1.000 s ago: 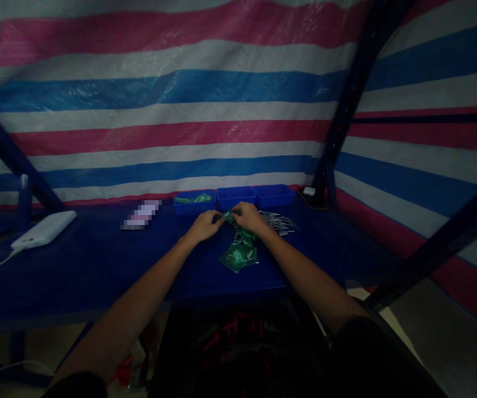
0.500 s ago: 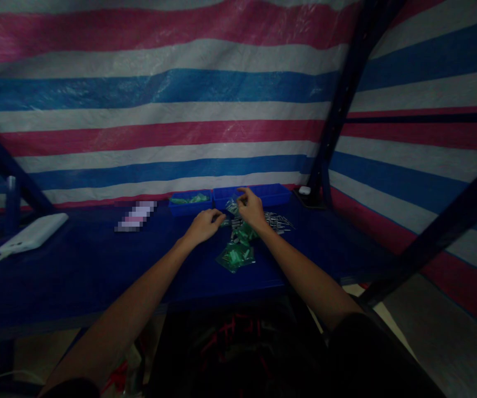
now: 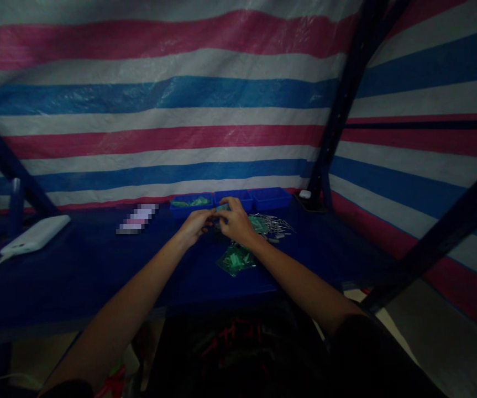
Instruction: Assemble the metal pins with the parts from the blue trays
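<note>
My left hand (image 3: 195, 225) and my right hand (image 3: 237, 222) meet over the table, in front of the blue bins. Between their fingertips they pinch a small clear plastic bag (image 3: 222, 208) with a greenish tint; its contents are too small and dark to tell. Below my right hand lies a pile of green plastic packets (image 3: 237, 258) holding small pale pieces. More green packets (image 3: 258, 223) show just past the right wrist, beside a heap of thin metal pins or rods (image 3: 278, 224).
Behind the hands stand a blue bin (image 3: 191, 203) with green pieces and two more blue bins (image 3: 270, 199). A white power bank (image 3: 36, 235) with a cable lies left, near a blurred flat object (image 3: 137, 218). A dark phone with a white case (image 3: 305, 194) on it sits back right.
My right hand has moved left and down from the bins, bringing the plastic bag to my left hand. The left hand has shifted slightly left, and both hands now touch at the bag.
</note>
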Motion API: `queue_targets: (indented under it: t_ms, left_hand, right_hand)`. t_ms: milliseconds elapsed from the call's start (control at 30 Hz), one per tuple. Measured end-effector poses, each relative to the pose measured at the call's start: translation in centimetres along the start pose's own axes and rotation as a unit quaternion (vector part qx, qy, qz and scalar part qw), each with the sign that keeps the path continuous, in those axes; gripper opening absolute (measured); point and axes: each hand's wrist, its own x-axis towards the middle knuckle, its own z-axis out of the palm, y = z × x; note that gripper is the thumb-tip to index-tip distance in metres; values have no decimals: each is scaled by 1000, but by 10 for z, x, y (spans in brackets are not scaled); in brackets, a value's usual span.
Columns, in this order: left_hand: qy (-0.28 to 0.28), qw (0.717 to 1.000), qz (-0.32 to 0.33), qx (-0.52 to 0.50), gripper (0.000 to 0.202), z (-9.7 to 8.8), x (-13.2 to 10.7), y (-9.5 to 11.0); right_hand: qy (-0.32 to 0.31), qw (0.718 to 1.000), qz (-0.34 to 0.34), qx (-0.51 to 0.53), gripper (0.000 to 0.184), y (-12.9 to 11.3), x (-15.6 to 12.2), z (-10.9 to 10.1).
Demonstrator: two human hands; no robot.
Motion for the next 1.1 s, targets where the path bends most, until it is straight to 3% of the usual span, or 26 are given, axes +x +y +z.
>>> queue_targets:
  t_ms: [100, 167, 233, 333, 433, 533, 600, 667, 767, 833, 900, 1000, 1100]
  left_hand:
    - [35, 989, 126, 72, 20, -2, 6, -5]
    - [66, 956, 238, 158, 16, -2, 5, -5]
    - [77, 911, 327, 240, 14, -1, 2, -4]
    - [59, 858, 397, 321, 16, 1, -6, -1]
    - [37, 834, 415, 362, 20, 2, -10, 1]
    - [37, 838, 406, 364, 22, 2, -8, -1]
    - [55, 856, 379, 347, 20, 3, -5, -1]
    - [56, 902, 312, 295, 14, 4, -3, -2]
    - [-23, 982, 131, 130, 27, 3, -2, 0]
    - [-79, 996, 24, 18, 42, 1, -3, 2]
    - [-94, 994, -29, -49, 46, 0, -3, 3]
    - [-74, 994, -36, -69, 32, 0, -1, 1]
    - [-24, 999, 38, -21, 16, 1, 3, -3]
  right_hand:
    - [1, 997, 76, -32, 18, -5, -1, 2]
    - [7, 990, 140, -32, 21, -3, 1, 0]
    - [0, 979, 204, 3, 36, 3, 5, -3]
    - [-11, 945, 308, 108, 54, 15, 10, -8]
    - [-8, 896, 378, 234, 45, 25, 12, -7]
    - [-4, 864, 382, 327, 24, 29, 11, -1]
    - [8, 868, 356, 345, 16, 31, 11, 3]
    - [23, 890, 316, 327, 17, 31, 10, 6]
    - [35, 938, 235, 254, 16, 28, 8, 5]
    - [35, 964, 177, 196, 14, 25, 7, 1]
    - [28, 979, 132, 153, 14, 21, 6, -3]
    - [12, 988, 99, 118, 17, 17, 5, -6]
    - [15, 990, 113, 79, 23, 17, 6, -5]
